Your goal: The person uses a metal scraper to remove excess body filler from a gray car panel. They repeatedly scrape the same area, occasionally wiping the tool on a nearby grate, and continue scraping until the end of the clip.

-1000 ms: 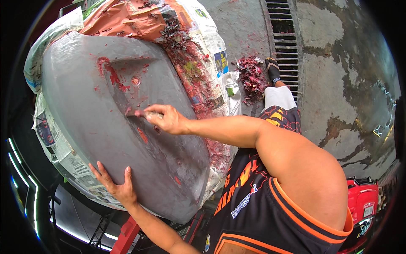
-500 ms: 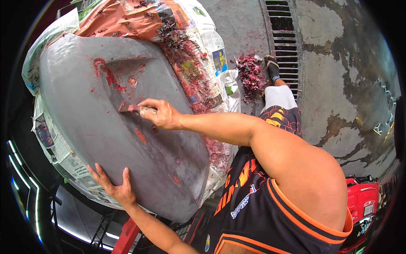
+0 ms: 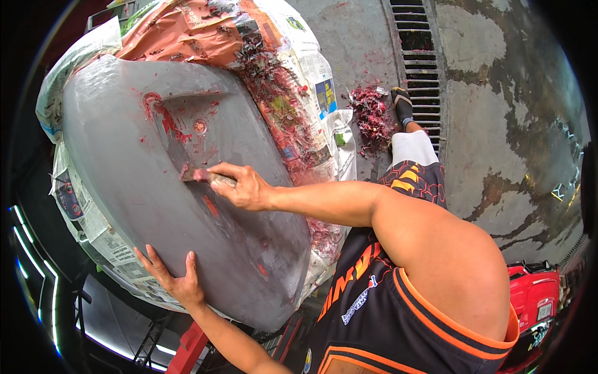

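Note:
A large grey car body panel, probably a trunk lid, lies in front of me with streaks of red paint left around its recess. My right hand is closed round the handle of a paint scraper, its blade against the grey surface just below the recess. Reddish scrapings cling to the blade. Spread flat on the panel's near left edge, my left hand has its fingers apart and holds nothing. A red patch shows just below the scraper.
Newspaper wraps round the panel, littered with paint flakes. More red shavings lie heaped on the floor beside my foot and a drain grate. A red stand is below the panel; a red car stands lower right.
My right hand and the scraper have shifted slightly down and to the right in the view. The whole scene has moved a little the same way; my left hand keeps its place on the panel.

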The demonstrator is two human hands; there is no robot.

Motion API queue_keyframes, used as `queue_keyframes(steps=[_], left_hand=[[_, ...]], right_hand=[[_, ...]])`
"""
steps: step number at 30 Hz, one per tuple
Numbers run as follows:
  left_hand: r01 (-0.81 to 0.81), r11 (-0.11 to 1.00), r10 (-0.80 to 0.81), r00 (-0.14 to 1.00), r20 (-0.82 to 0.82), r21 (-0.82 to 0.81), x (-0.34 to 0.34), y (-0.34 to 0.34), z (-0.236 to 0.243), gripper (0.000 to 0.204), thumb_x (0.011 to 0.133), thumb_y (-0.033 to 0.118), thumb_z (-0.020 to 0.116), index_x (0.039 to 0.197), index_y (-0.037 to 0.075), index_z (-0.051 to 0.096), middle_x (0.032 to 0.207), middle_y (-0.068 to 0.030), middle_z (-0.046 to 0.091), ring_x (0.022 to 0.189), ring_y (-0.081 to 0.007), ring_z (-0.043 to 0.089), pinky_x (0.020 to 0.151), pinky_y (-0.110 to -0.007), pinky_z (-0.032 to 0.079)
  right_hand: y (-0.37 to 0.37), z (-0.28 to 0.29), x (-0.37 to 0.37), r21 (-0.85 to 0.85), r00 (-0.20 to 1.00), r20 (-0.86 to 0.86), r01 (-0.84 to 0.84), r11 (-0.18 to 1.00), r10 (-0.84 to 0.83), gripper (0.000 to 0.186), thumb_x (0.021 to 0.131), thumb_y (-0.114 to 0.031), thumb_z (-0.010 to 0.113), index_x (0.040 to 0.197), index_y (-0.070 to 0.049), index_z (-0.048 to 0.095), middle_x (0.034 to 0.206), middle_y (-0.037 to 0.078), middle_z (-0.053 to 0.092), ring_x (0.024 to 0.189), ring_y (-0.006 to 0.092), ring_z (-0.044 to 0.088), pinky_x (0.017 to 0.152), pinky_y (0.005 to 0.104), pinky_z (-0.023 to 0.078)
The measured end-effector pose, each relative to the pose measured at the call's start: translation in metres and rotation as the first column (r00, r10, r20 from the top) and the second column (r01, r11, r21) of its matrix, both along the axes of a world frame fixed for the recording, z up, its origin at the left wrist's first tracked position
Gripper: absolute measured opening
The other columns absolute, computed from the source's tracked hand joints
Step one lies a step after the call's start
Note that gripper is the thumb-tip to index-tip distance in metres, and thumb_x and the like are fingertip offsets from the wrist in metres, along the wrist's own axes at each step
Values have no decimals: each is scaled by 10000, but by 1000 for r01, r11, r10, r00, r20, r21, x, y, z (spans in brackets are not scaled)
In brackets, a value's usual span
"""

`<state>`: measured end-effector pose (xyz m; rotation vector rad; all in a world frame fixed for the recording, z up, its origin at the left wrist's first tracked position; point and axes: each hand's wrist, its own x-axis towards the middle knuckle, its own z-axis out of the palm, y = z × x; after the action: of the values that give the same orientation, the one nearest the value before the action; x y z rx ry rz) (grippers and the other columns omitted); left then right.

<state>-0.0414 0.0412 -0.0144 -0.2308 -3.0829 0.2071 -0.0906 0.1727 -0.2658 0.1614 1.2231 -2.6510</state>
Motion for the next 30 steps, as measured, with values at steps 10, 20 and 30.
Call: queue_keyframes(steps=[10, 20, 30], left_hand=[[-12, 1000, 12, 1000, 2, 3, 0, 0, 0, 945, 779, 143, 872, 1610, 210, 428, 1724, -144, 244, 1569, -391, 270, 1258, -554, 252], [-42, 998, 42, 999, 8, 39, 1, 0, -1, 943, 779, 120, 867, 1610, 207, 428, 1728, -139, 233, 1578, -388, 249, 1261, -553, 249], [-34, 999, 34, 999, 14, 12, 1, 3, 2, 945, 779, 106, 859, 1611, 215, 425, 1727, -144, 231, 1573, -393, 259, 1258, -549, 265]], right_hand=[[9, 12, -22, 5, 998, 28, 50, 999, -50, 421, 992, -305, 664, 1310, -28, 659, 1089, 200, 758, 1047, 270, 743, 911, 397, 563], [24, 15, -47, 42, 992, 49, 116, 992, -118, 409, 997, -324, 647, 1267, -20, 689, 1106, 221, 746, 1069, 344, 723, 952, 422, 537], [29, 25, -54, 124, 992, 100, -90, 988, 78, 404, 1015, -346, 603, 1224, -11, 691, 1020, 243, 736, 996, 359, 728, 881, 439, 549]])
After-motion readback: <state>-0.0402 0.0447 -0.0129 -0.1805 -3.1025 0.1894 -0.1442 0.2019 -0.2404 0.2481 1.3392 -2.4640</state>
